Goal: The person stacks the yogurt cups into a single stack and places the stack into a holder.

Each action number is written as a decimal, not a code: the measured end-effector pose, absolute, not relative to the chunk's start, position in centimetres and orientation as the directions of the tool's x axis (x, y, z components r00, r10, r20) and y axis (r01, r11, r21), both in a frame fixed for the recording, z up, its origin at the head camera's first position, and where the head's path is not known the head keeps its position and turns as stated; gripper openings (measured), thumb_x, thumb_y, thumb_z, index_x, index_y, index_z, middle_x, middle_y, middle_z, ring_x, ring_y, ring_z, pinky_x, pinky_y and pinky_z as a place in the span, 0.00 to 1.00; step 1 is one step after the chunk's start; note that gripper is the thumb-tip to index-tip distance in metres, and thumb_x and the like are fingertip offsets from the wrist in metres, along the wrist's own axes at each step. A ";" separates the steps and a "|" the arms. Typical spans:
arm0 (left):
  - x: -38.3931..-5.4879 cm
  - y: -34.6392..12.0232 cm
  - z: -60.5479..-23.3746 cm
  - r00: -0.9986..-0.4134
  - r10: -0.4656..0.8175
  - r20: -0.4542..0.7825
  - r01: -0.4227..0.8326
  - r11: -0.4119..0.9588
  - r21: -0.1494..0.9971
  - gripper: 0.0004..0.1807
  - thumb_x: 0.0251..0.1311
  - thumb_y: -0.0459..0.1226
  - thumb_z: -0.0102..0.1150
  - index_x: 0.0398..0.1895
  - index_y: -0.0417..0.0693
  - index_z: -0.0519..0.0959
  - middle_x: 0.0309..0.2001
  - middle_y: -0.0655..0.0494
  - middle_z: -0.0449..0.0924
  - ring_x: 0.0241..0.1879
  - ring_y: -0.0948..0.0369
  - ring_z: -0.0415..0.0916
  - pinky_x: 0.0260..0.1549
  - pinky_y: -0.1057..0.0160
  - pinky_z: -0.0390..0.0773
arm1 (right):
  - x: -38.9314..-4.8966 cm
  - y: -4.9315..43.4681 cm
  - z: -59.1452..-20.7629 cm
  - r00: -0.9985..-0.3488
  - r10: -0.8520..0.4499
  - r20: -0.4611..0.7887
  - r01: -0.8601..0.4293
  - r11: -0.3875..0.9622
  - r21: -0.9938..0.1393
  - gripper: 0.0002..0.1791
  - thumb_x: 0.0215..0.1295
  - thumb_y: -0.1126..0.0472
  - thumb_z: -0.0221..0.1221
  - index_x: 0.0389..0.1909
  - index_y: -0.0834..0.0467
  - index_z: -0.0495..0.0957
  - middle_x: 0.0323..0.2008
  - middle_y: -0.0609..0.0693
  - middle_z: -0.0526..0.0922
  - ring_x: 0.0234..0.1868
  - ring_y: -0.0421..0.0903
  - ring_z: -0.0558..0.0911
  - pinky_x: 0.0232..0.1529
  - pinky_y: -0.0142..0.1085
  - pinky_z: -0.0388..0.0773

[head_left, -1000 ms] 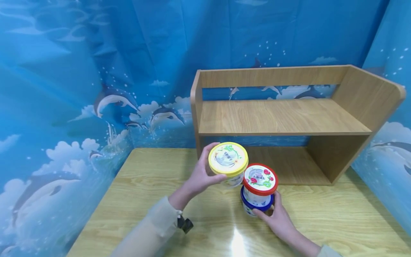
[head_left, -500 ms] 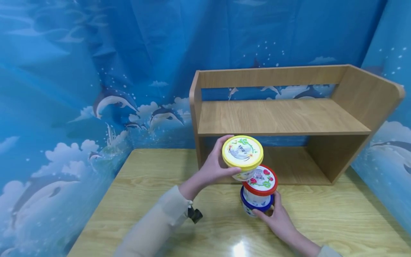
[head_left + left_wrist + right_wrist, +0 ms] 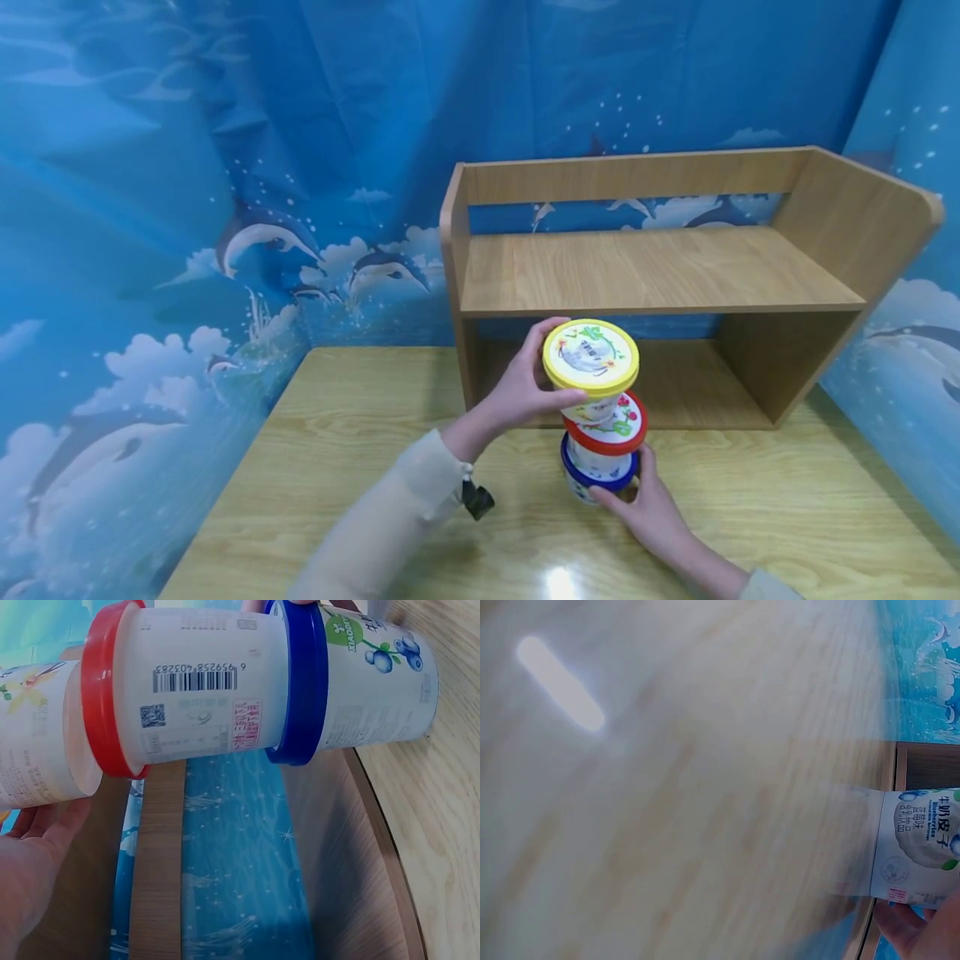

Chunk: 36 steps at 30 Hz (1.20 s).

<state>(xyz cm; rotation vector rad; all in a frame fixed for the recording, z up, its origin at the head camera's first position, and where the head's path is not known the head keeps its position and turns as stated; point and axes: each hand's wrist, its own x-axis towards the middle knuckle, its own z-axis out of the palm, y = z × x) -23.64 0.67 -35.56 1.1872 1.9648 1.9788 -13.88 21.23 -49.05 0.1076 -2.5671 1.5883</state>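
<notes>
My left hand (image 3: 519,390) grips a tub with a yellow lid (image 3: 590,357) around its side. Right below it is a red-lidded tub (image 3: 603,443), its lid partly covered by the yellow one. That tub stands on a blue-lidded tub (image 3: 379,682), which rests on the table. In the left wrist view the yellow-lidded tub's base meets the red lid at a slight tilt; full contact cannot be told. My right hand (image 3: 651,510) holds the blue-lidded tub, thumb in front. The right wrist view shows this tub's blueberry label (image 3: 930,832) above my fingers.
A two-level wooden shelf (image 3: 660,271) stands on the table (image 3: 352,417) just behind the tubs. Blue dolphin-print sheeting (image 3: 360,125) hangs at the back and both sides. A dark device (image 3: 477,500) is strapped to my left wrist.
My left hand has carried the yellow-lidded tub to the right, from beside the red-lidded tub to over its lid. The right hand and the two lower tubs have stayed in place.
</notes>
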 end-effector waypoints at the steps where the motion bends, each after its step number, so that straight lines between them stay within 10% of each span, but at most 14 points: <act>1: -23.7 0.8 -35.6 -0.686 0.583 0.436 0.432 -0.157 0.888 0.45 0.55 0.31 0.65 0.72 0.50 0.51 0.63 0.48 0.66 0.60 0.60 0.69 0.55 0.58 0.75 | -13.9 21.2 -49.0 -0.990 0.004 0.142 -0.125 0.448 -0.885 0.46 0.57 0.57 0.70 0.67 0.61 0.49 0.59 0.67 0.71 0.57 0.65 0.73 0.50 0.51 0.78; 36: -23.4 2.6 -36.4 -0.690 0.626 0.362 0.361 -0.136 0.923 0.44 0.56 0.29 0.65 0.73 0.55 0.54 0.62 0.50 0.69 0.55 0.63 0.73 0.48 0.59 0.79 | -13.6 21.2 -48.7 -0.992 0.008 0.124 -0.106 0.458 -0.883 0.47 0.57 0.57 0.70 0.67 0.61 0.49 0.58 0.64 0.71 0.57 0.62 0.74 0.49 0.48 0.78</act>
